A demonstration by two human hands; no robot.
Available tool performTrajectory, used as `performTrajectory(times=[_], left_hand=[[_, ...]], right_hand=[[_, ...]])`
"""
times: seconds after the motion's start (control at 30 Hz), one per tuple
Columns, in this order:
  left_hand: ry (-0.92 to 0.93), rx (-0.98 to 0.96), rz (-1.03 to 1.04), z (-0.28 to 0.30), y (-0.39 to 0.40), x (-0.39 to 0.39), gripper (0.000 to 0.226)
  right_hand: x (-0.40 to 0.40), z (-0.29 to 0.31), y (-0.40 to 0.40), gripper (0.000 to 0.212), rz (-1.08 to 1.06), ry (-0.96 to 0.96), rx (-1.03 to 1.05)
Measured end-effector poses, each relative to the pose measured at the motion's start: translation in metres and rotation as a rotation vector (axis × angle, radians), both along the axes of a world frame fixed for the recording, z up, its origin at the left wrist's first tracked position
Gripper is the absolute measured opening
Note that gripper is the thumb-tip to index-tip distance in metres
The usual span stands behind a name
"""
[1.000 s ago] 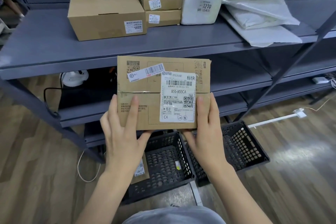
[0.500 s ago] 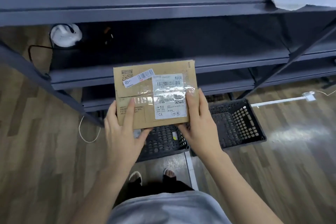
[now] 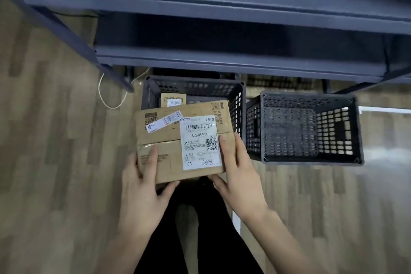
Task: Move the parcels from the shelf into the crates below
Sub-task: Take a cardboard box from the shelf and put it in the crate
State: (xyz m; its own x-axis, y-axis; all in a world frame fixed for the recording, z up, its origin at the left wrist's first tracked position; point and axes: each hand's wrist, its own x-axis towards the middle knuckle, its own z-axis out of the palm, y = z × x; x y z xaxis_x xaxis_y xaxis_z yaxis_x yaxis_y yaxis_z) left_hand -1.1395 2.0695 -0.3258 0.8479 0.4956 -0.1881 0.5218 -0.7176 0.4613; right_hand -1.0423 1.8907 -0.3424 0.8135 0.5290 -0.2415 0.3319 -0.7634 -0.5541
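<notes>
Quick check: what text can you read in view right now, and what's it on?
"855-855CA": white label on the held box.
"CA": same label, lower left.
"NA": same label, above the QR code.
"标快": same label, top right.
Fine print, barcode sticker, small parcel in the crate: unreadable.

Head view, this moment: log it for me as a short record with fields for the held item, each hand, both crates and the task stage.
held item: cardboard parcel with a white shipping label, face up
left hand: left hand grips the parcel's near left corner, fingers on top, thumb at its near edge
right hand: right hand grips its near right corner
left crate: left crate, black, holds a small cardboard box
right crate: right crate, black, no parcel visible inside
task stage: parcel over the left crate's near side, not yet released
</notes>
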Motion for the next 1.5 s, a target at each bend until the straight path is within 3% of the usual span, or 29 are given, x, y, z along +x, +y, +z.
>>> performTrajectory(times=[0.37,0.63,0.77,1.07,1.5], left_hand=[[-0.011,-0.070,-0.086,-0.171,0.036,0.047,0.084],[0.025,-0.147,-0.326,-0.353,0.067,0.105,0.077],[0.025,-0.156,-0.457,-0.418,0.076,0.139,0.076],[0.107,-0.163,-0.602,-0.496,0.063,0.196,0.068],[0.161,-0.002,-0.745,-0.532,0.052,0.214,0.067]], right_hand=[[0.044,-0.168,0.017,0.098,-0.020,-0.135,-0.031],[0.090,-0.356,0.016,0.095,-0.054,-0.194,-0.055],[0.126,-0.418,0.006,0.092,-0.080,-0.143,-0.077],[0.163,-0.473,0.006,0.093,-0.160,-0.006,-0.392],[0.189,-0.509,0.018,0.075,-0.087,0.030,-0.651]])
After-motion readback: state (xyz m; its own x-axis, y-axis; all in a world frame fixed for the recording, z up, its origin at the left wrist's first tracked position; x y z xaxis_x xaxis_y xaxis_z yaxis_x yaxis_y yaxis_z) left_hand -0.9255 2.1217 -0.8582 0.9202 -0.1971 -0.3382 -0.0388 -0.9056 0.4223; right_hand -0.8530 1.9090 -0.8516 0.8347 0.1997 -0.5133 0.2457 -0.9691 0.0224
